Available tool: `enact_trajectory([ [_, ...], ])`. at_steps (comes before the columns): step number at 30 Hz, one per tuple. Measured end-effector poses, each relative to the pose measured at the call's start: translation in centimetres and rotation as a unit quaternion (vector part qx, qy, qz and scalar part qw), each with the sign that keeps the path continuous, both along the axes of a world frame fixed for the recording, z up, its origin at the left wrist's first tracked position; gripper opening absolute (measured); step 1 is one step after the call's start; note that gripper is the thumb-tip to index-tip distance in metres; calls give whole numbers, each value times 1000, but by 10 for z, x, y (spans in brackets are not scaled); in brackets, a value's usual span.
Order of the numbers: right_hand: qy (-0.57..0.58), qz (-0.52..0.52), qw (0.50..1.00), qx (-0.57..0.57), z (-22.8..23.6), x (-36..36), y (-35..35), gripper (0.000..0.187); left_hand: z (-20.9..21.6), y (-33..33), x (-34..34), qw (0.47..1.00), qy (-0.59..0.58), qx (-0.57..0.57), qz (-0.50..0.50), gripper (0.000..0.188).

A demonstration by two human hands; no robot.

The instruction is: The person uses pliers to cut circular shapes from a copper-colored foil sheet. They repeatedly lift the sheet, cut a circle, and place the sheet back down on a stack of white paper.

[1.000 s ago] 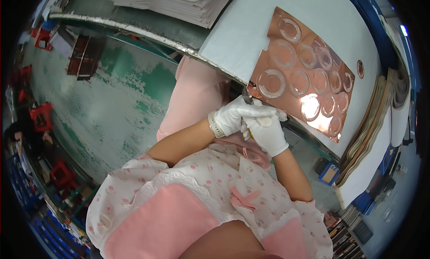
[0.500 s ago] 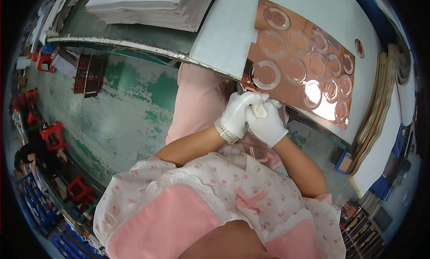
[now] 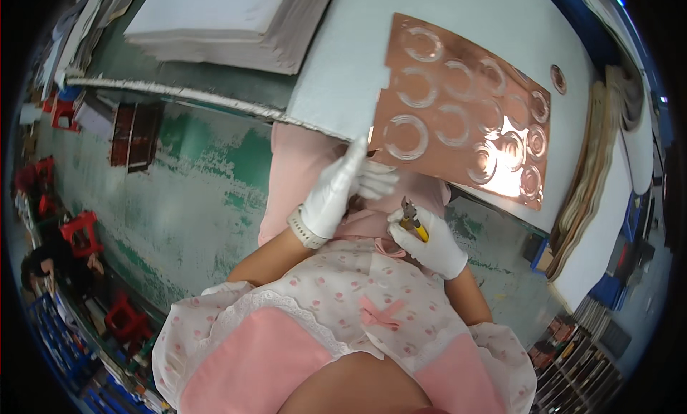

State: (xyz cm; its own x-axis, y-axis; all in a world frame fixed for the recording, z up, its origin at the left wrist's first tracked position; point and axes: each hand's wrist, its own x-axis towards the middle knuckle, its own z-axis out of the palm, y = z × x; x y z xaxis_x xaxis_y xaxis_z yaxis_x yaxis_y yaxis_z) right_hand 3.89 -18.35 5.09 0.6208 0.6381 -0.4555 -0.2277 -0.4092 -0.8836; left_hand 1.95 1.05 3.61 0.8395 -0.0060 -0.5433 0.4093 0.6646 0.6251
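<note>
My right hand point(image 3: 428, 244), in a white glove, is closed around small cutting pliers point(image 3: 415, 221) with yellow handles, their dark jaws pointing up. It is in front of the table edge, above my lap. My left hand point(image 3: 338, 191), gloved too with a pale band at the wrist, is open, with fingers stretched toward the near left corner of a copper-coloured sheet point(image 3: 436, 123). Motion smears its fingertips, so I cannot tell whether they touch the sheet. Round ring shapes cover the shiny sheet, which lies on the white tabletop point(image 3: 335, 76) and reaches its near edge.
A single copper disc point(image 3: 558, 79) lies right of the sheet. At the far left rises a thick stack of pale sheets point(image 3: 207, 17). Wavy-edged boards point(image 3: 588, 178) stand along the table's right side. Red stools point(image 3: 81, 231) are on the floor at left.
My hands, together at the sheet's near edge before, have come apart. The right has drawn back and down with the pliers, now visible; the left has opened and moved left.
</note>
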Motion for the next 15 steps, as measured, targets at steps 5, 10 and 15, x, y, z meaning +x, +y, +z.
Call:
enact_trajectory([
  [5, 64, -153, 986, 28, -16, -15, -26, 19, 21, 2, 15, 978, 74, 172, -94, 59],
  [10, 132, -379, 877, 266, -8, -11, -26, 19, -4, 7, -16, 662, -306, 675, -109, 57],
  [15, 109, -409, 861, 282, 1, -3, -19, 15, 6, 22, -23, 502, -496, 671, -227, 77],
])
